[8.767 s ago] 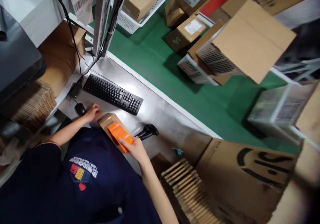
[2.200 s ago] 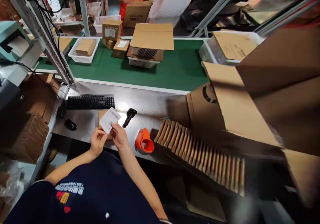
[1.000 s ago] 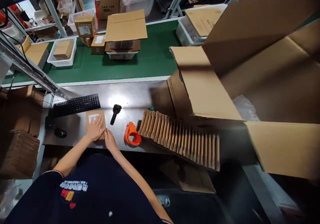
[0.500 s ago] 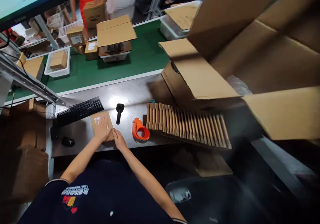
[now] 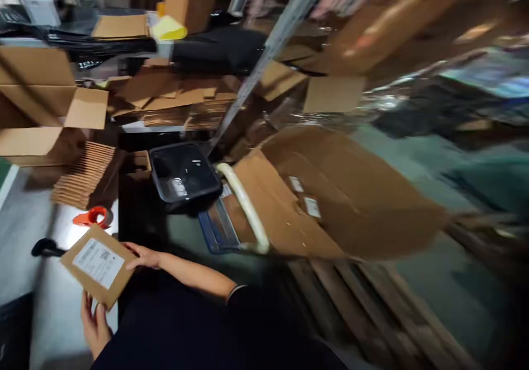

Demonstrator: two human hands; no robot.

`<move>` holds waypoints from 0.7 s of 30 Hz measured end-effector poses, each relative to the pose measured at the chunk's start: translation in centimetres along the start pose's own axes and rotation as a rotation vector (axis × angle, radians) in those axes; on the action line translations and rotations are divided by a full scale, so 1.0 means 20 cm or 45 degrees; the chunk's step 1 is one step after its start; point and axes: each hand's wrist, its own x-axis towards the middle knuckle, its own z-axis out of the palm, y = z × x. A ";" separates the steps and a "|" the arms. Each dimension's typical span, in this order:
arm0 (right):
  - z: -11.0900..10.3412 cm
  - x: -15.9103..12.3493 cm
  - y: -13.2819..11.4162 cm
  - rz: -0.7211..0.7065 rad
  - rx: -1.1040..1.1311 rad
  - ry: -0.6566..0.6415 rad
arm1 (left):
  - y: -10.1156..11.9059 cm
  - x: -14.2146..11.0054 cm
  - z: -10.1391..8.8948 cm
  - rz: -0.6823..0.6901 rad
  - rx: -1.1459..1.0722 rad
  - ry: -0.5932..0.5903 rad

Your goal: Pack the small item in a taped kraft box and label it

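Carton (image 5: 91, 284) with unreadably blurred label (image 5: 99, 262) is clasped by left hand (image 5: 96, 326) and right hand (image 5: 142, 257).

The right hand (image 5: 142, 257) grips, arm (image 5: 194, 275) outstretched; the left hand (image 5: 96, 327) is half-curled.

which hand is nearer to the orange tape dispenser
Right. In the picture, the right hand holds the labelled box just below and right of the orange tape dispenser; the left hand is farther below, at the box's lower edge.

parcel (image 5: 98, 289) matt cardboard; label (image 5: 99, 262) smooth paper; tape dispenser (image 5: 84, 219) orange plastic; bench (image 5: 61, 309) smooth, shiny metal.
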 end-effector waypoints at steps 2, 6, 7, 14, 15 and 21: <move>-0.15 -0.29 -0.05 0.038 0.222 0.264 | 0.08 0.08 0.04 0.141 -0.052 -0.314; -0.36 -0.90 -0.18 -0.299 0.484 0.866 | 0.29 0.31 0.09 0.601 0.123 -0.744; -0.40 -1.03 -0.24 -0.442 0.517 0.993 | 0.34 0.37 0.10 0.721 0.170 -0.782; -0.38 -1.28 -0.80 -1.077 0.419 1.356 | 0.48 0.55 0.15 1.052 0.251 -0.781; -0.34 -1.19 -0.84 -1.018 0.365 1.254 | 0.46 0.54 0.16 1.051 0.246 -0.768; -0.02 -0.50 -0.59 -0.461 -0.108 0.699 | 0.24 0.27 0.07 0.812 0.262 -0.624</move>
